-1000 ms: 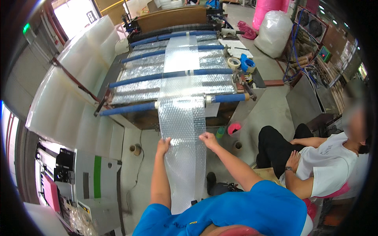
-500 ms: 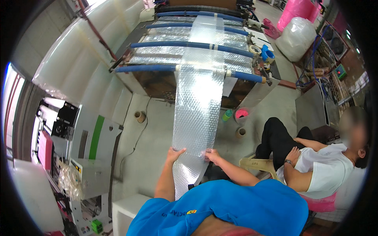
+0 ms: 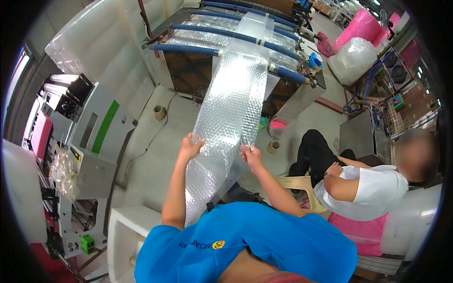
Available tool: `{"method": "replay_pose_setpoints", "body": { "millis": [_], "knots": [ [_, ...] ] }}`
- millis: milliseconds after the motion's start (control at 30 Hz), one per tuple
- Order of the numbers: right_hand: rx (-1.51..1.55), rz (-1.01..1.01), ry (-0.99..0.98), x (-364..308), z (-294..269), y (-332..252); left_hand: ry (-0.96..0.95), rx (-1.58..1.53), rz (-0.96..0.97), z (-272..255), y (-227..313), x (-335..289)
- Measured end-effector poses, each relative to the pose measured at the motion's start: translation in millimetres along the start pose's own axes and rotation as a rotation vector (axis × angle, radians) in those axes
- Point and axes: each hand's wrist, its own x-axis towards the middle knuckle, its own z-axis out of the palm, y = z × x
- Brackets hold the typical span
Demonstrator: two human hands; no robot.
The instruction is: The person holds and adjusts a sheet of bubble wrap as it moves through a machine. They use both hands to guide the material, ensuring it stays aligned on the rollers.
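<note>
A long strip of clear bubble wrap (image 3: 231, 94) runs from the machine down toward my body. My left hand (image 3: 190, 146) grips its left edge, thumb lying over the top. At the right edge, my right hand (image 3: 251, 155) pinches the film between thumb and fingers. Between my hands the strip is stretched out, and its near end hangs down in front of my blue shirt. Farther off, the strip passes over the blue rollers (image 3: 188, 49) of the machine.
A person in a white shirt (image 3: 373, 188) sits on a beige plastic chair (image 3: 302, 187) at the right. Cardboard cores (image 3: 160, 112) stand on the floor. A grey machine with a green stripe (image 3: 104, 126) is at the left. Large wrapped rolls (image 3: 108, 42) stand behind it.
Both hands, still gripping the bubble wrap, are higher in the picture and slightly farther apart. The view has turned, so the strip now slants down to the left.
</note>
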Motion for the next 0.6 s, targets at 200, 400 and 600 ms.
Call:
{"method": "replay_pose_setpoints", "body": {
  "millis": [200,400,600],
  "knots": [
    [0.107,-0.121,0.099,-22.7,18.5,-28.5,-0.075,-0.254,0.043,-20.1,17.0,-9.3],
    [0.065,-0.255,0.222,-35.2,37.7,-44.2,-0.137,-0.300,-0.017,-19.3,11.6,-7.5],
    [-0.033,0.316,-0.024,-2.7,26.3,-31.7,-0.170,-0.246,-0.035,-6.6,-1.5,2.6]
  ]
}}
